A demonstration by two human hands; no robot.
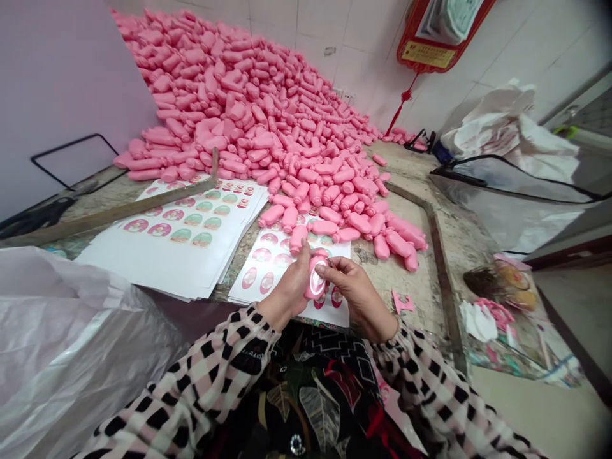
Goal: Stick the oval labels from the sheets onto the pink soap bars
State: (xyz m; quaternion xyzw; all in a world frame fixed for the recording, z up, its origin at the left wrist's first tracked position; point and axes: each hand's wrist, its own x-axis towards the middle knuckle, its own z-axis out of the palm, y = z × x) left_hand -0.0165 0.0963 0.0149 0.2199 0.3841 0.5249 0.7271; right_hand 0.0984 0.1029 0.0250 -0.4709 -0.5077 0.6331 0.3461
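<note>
A small pink bottle (pixel 313 288) with an oval white-edged sticker on its face is held upright in my left hand (pixel 292 280), fingers wrapped round its side. My right hand (pixel 356 290) touches the sticker with the thumb, its fingers bent close together at the bottle's right edge; whether it grips anything is hidden. Beneath both hands lies a sticker sheet (pixel 261 269) with pink and green oval labels. Loose pink bottles rest on the sheet's upper part, just beyond my hands.
A large heap of pink bottles (pixel 248 102) leans on the wall. Stacked sticker sheets (pixel 157 261) lie at left under a wooden strip (pixel 119 213). Black scissors (pixel 43 213) are far left. White plastic (pixel 71 344) fills the lower left; a clear bag (pixel 507 204) stands right.
</note>
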